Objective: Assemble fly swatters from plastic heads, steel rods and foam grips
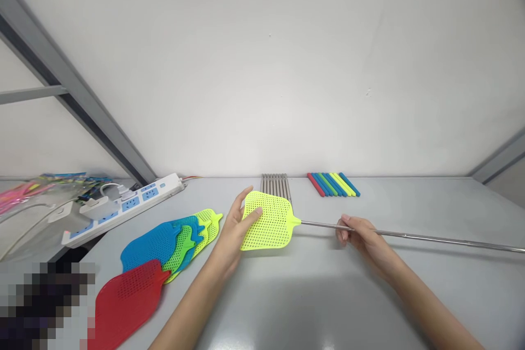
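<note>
My left hand (235,229) grips a yellow fly swatter head (268,224) by its left edge, thumb on top and fingers behind it. From the neck of the head a thin metal telescopic rod (426,237) runs right, drawn out long and leaving the view at the right edge. My right hand (359,232) is closed round this rod, a short way from the neck. The swatter is held above the grey table (328,306). Left of my left hand lies a pile of loose swatter heads: a red one (131,298), a blue one (151,243), and green and yellow ones.
Several metal rods (275,183) lie side by side near the wall, partly behind the yellow head. Right of them is a row of coloured handle tubes (333,185). A white power strip (131,205) with plugs and cables stands at the left, beside plastic-wrapped items (36,191).
</note>
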### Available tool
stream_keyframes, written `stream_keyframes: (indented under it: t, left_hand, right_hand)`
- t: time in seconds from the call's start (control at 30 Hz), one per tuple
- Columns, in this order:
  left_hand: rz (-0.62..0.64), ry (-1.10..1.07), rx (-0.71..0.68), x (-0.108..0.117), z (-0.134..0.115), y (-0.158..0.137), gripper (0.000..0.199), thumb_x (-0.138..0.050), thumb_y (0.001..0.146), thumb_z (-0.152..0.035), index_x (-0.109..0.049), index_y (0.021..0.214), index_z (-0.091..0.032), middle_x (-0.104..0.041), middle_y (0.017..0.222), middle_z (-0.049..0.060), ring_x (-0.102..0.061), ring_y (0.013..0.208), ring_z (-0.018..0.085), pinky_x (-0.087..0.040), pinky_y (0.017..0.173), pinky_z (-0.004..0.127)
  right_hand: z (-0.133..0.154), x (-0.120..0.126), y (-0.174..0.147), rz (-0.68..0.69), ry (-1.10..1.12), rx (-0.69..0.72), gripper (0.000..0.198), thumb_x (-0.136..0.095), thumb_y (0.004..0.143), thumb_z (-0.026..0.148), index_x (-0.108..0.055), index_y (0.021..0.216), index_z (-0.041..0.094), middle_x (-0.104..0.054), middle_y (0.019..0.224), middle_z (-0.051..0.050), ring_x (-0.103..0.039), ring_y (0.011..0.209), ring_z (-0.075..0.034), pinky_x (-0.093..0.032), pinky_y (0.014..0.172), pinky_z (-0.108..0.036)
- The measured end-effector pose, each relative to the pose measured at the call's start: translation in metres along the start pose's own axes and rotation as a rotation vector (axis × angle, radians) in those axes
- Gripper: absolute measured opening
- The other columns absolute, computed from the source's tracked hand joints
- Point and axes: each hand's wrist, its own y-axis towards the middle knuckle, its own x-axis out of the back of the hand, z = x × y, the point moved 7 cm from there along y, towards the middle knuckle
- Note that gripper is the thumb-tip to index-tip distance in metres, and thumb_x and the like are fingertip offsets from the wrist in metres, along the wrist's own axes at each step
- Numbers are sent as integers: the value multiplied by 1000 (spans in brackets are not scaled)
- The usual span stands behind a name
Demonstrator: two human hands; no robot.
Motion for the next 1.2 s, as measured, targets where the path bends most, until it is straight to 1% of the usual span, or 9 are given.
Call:
stream_keyframes:
  t: [0.03, 0.07, 0.17, 0.3, 0.4, 0.57, 0.7, 0.87, 1.2]
  left_hand:
    - [6, 37, -1, -2, 1, -1, 61, -60, 64, -29, -34, 120, -29, -58, 93, 3, -58, 78, 18, -44, 67, 29]
    - [-14, 71, -22, -2, 2, -1, 62, -59, 64, -31, -32, 120, -30, -58, 94, 3, -58, 78, 18, -45, 67, 30]
    - [-12, 173, -67, -7, 10, 1, 70, -63, 60, -30, -29, 121, -29, -57, 97, 5, -56, 82, 20, -44, 71, 33]
    - [-124, 299, -193, -4, 15, 1, 71, -65, 57, -30, -32, 120, -25, -55, 99, 7, -53, 88, 21, -39, 79, 35]
    - [-152, 398, -221, -5, 17, -1, 71, -64, 57, -31, -31, 120, -26, -54, 100, 7, -52, 90, 22, -37, 81, 36]
    - [-162, 468, -211, -5, 17, -3, 68, -62, 59, -34, -32, 120, -27, -53, 102, 5, -51, 92, 21, -37, 81, 34]
    - [-148, 474, -180, -7, 24, -2, 65, -60, 61, -34, -32, 119, -26, -54, 101, 4, -51, 91, 20, -38, 80, 33]
    - [-181, 472, -157, -5, 30, -3, 65, -61, 60, -34, -34, 118, -26, -56, 99, 4, -52, 90, 21, -38, 79, 34]
    - [-179, 471, -139, -9, 27, -7, 63, -61, 61, -33, -35, 118, -25, -57, 97, 4, -53, 90, 20, -37, 81, 33]
  right_hand:
    - [0, 1, 0, -19, 11, 11, 38, -38, 78, 39, -48, 50, 16, -42, 56, -2, -39, 56, -14, -33, 59, -28]
    - [0, 3, 1, -41, 25, 20, 37, -38, 78, 38, -48, 49, 17, -42, 55, -2, -39, 56, -14, -33, 59, -28]
    - [-3, 7, 2, -84, 82, 42, 37, -37, 78, 38, -49, 50, 17, -42, 55, -3, -39, 56, -15, -34, 58, -28]
    - [-8, 8, 3, -92, 173, 63, 37, -35, 78, 38, -51, 52, 16, -44, 57, -4, -42, 55, -16, -35, 55, -30]
    - [-11, 8, 3, -84, 198, 47, 37, -34, 79, 36, -51, 53, 16, -45, 57, -4, -43, 55, -16, -34, 55, -30]
    - [-14, 8, 4, -73, 189, 43, 39, -31, 80, 36, -51, 53, 16, -47, 56, -4, -43, 54, -16, -34, 56, -30]
    - [-15, 6, 4, -68, 187, 50, 40, -30, 80, 37, -50, 53, 16, -47, 55, -3, -44, 53, -15, -34, 55, -29]
    - [-15, 4, 5, -71, 180, 44, 40, -31, 79, 41, -48, 53, 17, -49, 53, -4, -43, 51, -15, -33, 54, -29]
    - [-20, -3, 6, -34, 226, 24, 38, -29, 80, 40, -46, 54, 17, -52, 50, -4, -45, 49, -15, -34, 54, -29]
